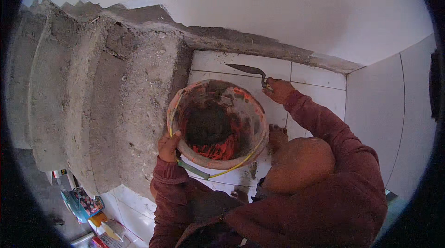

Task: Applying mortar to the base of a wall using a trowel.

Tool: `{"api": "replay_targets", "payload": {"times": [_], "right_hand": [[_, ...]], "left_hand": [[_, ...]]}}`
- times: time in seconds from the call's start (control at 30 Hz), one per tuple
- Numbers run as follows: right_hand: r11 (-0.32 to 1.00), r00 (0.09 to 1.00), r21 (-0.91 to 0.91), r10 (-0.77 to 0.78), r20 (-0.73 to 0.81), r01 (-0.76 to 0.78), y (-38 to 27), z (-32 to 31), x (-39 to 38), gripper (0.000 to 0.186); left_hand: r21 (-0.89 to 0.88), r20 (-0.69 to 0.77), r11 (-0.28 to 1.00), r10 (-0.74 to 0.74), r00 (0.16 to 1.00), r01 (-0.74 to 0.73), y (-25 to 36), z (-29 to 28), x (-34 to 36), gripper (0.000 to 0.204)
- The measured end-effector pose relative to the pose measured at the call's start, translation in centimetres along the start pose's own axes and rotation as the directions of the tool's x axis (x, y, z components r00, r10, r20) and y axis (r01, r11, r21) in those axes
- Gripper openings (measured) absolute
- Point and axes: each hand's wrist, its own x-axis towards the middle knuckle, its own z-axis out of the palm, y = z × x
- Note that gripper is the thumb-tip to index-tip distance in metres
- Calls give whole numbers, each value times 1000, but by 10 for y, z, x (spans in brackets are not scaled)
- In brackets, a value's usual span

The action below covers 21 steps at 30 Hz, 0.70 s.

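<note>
A round bucket (257, 122) with a reddish inside and a mortar-smeared wall stands on white floor tiles in front of me. Dark wet mortar (208, 122) lies in its bottom. My left hand (168, 147) grips the bucket's rim at the near left, thumb over the edge. A yellow wire handle (232, 169) with a green grip hangs down along the near side. Beyond the bucket to the right, my right hand (279, 91) is closed round the handle of a trowel (248, 69). The trowel's pointed blade aims left, above the tiles past the far rim.
Rough concrete steps (148, 71) rise on the left, close beside the bucket. A white wall (296, 6) with a bare cement strip runs along the far side, and a pale panel (389, 95) stands at right. Assorted household items (90, 201) sit at lower left. My bare foot (278, 136) is right of the bucket.
</note>
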Motion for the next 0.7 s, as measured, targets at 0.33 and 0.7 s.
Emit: {"api": "replay_targets", "payload": {"times": [0.33,0.7], "right_hand": [[994,996,-61,-92,19,93,5,24,82,35],[999,999,22,40,1,-40,16,33,92,26]], "left_hand": [[63,44,998,27,999,-30,8,13,1,13],[-6,35,1000,-22,999,22,16,16,-8,17]]}}
